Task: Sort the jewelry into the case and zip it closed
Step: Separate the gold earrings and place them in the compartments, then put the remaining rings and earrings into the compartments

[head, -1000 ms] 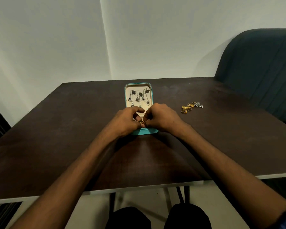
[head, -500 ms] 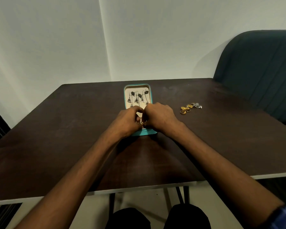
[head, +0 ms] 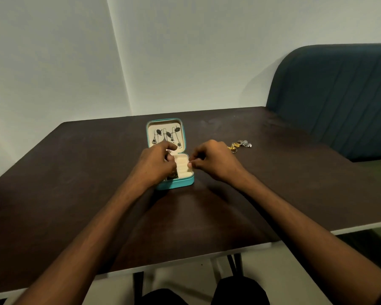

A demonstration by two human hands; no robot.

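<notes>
The teal jewelry case (head: 178, 183) lies open in the middle of the dark table (head: 75, 172). Its lid (head: 184, 133) is flat at the back, with several dark drop earrings (head: 166, 136) hung on the cream lining. Cream ring rolls (head: 182, 165) fill the right side of the base. My left hand (head: 154, 166) is over the base's left side, with a small glinting piece of jewelry (head: 169, 151) pinched between index finger and thumb. My right hand (head: 213, 161) is just right of the case, fingertips bunched at its rim. Whether they hold anything is hidden.
Loose gold and silver jewelry (head: 239, 145) lies in a small pile on the table to the right of my right hand. A dark teal padded chair back (head: 339, 100) stands at the table's far right. A pale wall runs behind.
My hands were pressed together over the case's base around a small gold piece. They have parted: the right hand has drawn away to the right and the ring rolls now show.
</notes>
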